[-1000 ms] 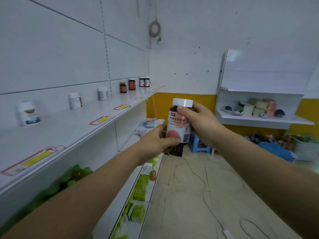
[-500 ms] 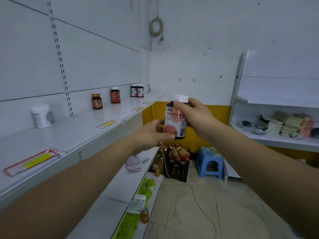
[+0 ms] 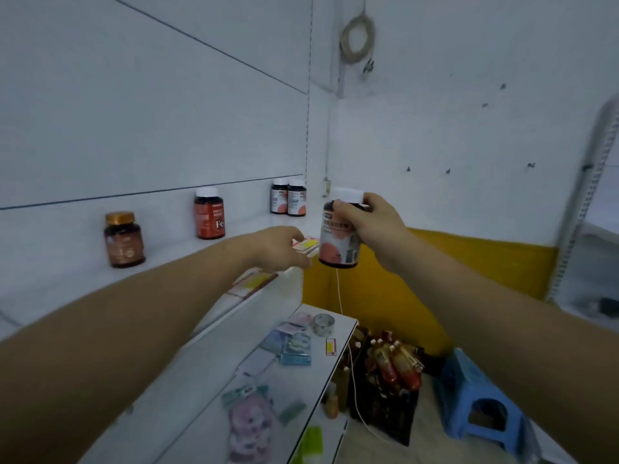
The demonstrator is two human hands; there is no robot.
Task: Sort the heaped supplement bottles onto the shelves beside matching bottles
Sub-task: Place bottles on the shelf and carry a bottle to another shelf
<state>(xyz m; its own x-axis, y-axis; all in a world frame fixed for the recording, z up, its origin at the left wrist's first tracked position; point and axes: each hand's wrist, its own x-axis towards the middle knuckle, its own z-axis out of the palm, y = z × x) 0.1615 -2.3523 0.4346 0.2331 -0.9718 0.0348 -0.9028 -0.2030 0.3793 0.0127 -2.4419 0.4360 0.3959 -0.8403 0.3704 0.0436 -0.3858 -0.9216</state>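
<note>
My right hand (image 3: 371, 226) grips a dark supplement bottle (image 3: 338, 242) with a white cap and a pink label, held upright by its neck just off the end of the upper shelf (image 3: 174, 259). Two matching dark bottles (image 3: 288, 197) stand side by side at the shelf's far end. A red-labelled bottle (image 3: 209, 213) and a brown bottle with a gold cap (image 3: 124, 239) stand further left on the same shelf. My left hand (image 3: 279, 249) hovers over the shelf's front edge, fingers loosely curled, holding nothing, a little left of the held bottle.
The lower shelf (image 3: 294, 393) carries packets and a roll of tape (image 3: 323, 324). On the floor a dark crate of bottles (image 3: 388, 376) stands beside a blue stool (image 3: 482, 400). A white cord hangs down by the crate. Another shelving unit (image 3: 593, 202) rises at the right.
My left hand has let go of the bottle and dropped toward the shelf edge. The view has closed in on the shelf's far end, with the right hand alone holding the bottle.
</note>
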